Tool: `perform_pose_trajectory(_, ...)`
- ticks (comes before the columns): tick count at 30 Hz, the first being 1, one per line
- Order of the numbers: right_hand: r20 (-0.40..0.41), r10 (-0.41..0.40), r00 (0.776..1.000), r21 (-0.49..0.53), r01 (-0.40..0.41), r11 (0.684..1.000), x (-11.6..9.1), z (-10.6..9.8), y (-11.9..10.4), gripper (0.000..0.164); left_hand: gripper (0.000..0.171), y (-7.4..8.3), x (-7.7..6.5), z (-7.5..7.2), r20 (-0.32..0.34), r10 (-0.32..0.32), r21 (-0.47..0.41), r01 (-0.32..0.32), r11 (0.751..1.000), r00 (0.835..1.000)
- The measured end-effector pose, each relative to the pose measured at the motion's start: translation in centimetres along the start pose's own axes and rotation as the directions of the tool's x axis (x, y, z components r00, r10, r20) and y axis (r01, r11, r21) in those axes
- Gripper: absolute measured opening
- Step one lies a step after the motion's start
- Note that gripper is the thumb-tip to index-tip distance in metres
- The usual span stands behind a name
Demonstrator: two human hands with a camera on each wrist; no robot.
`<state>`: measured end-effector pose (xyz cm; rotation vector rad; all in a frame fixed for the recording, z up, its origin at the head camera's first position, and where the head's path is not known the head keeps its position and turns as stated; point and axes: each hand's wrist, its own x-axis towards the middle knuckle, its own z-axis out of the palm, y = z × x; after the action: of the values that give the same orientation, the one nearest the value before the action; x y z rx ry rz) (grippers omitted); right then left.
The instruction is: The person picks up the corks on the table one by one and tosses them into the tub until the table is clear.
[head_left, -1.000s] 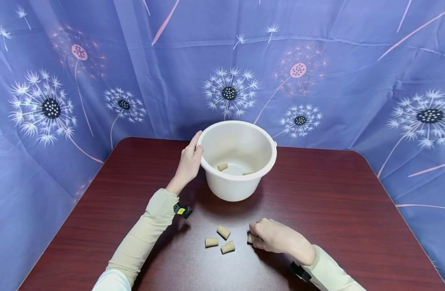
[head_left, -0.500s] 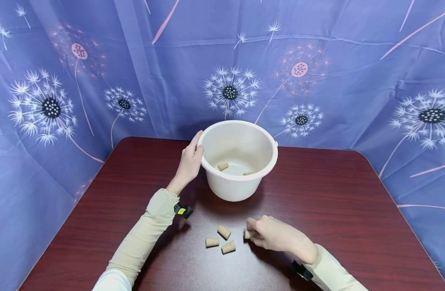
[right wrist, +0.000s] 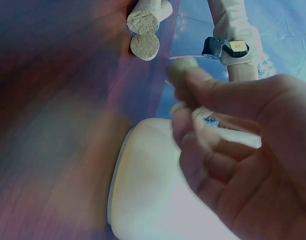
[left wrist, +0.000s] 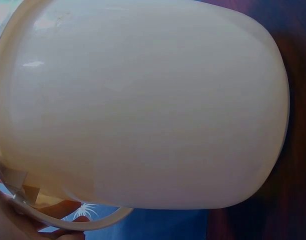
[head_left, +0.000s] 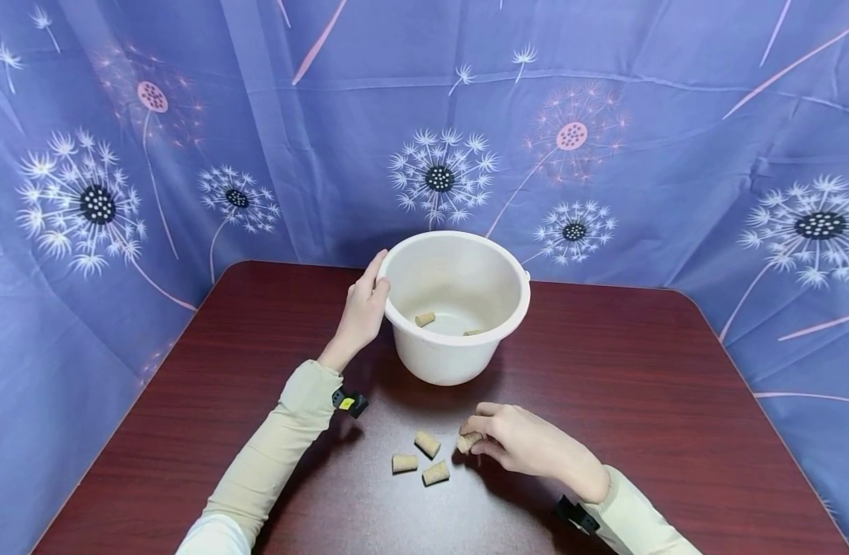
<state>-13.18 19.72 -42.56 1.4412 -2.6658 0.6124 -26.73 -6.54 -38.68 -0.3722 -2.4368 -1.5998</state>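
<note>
A white plastic bucket (head_left: 444, 361) stands upright at the middle of the table, with corks (head_left: 425, 318) on its bottom. My left hand (head_left: 360, 312) grips its left rim; in the left wrist view the fingers (left wrist: 63, 207) curl at the rim and the hoop handle (left wrist: 110, 220). My right hand (head_left: 525, 441) pinches a tan cork (head_left: 469, 442) between thumb and fingers, low over the table in front of the bucket. Left of it lie three loose corks: one behind (head_left: 427, 443), one at the left (head_left: 404, 462), one in front (head_left: 435, 472).
The dark red wooden table (head_left: 639, 370) has rounded back corners. Behind it and at both sides hangs a blue cloth (head_left: 327, 139) with dandelion prints. Each wrist wears a small black camera, such as the left camera (head_left: 350, 401).
My right hand has lifted the cork slightly and shifted it a little left and away from me. The left hand, the bucket and the three loose corks have stayed put.
</note>
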Motion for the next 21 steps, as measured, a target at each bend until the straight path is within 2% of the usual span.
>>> perform_pose_trajectory(7, -0.054, -0.115, 0.992, 0.059, 0.118, 0.991, 0.18, 0.13, 0.13, 0.019, 0.055, -0.14, -0.02, -0.02, 0.005, 0.006, -0.001, -0.006, 1.000, 1.000)
perform_pose_trajectory(12, -0.096, -0.184, 0.978, 0.032, 0.188, 0.982, 0.42, 0.17, 0.32, 0.023, 0.056, -0.23, -0.03, -0.05, 0.005, 0.002, -0.006, -0.002, 1.000, 1.000)
perform_pose_trajectory(16, -0.109, -0.208, 0.972, -0.013, 0.208, 0.978, 0.48, 0.18, 0.45, 0.023, 0.055, -0.19, -0.01, -0.02, 0.002, 0.004, -0.006, -0.004, 1.000, 1.000)
perform_pose_trajectory(21, -0.113, -0.201, 0.973, -0.020, 0.200, 0.980, 0.46, 0.14, 0.52, 0.024, 0.055, -0.14, 0.02, 0.04, 0.000, -0.001, -0.003, 0.001, 1.000, 1.000)
